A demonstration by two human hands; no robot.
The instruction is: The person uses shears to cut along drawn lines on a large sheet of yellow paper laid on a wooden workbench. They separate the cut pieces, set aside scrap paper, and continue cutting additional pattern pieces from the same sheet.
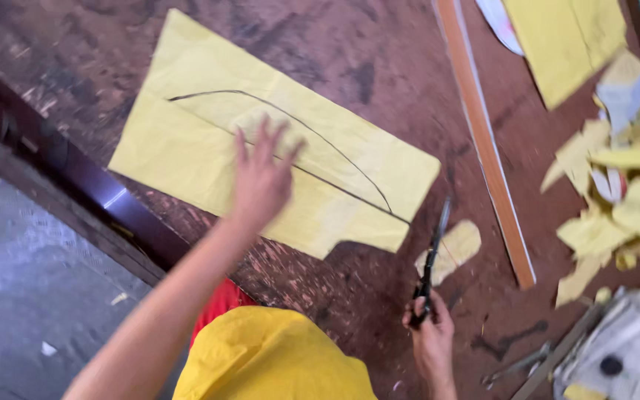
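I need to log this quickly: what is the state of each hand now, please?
Left hand: open, fingers spread, flat on the yellow sheet with the drawn curve.
Right hand: closed, holding black scissors.

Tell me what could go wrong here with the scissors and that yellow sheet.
The left hand rests flat on the yellow sheet, right across the drawn black line; fingers could end up in the blades' path. The right hand holds the black scissors near the sheet's corner, where a loose yellow offcut could snag the blades.

Worn brown table [379, 67] bears yellow sheet [209, 148], wooden ruler [487, 141], scraps [616, 200].
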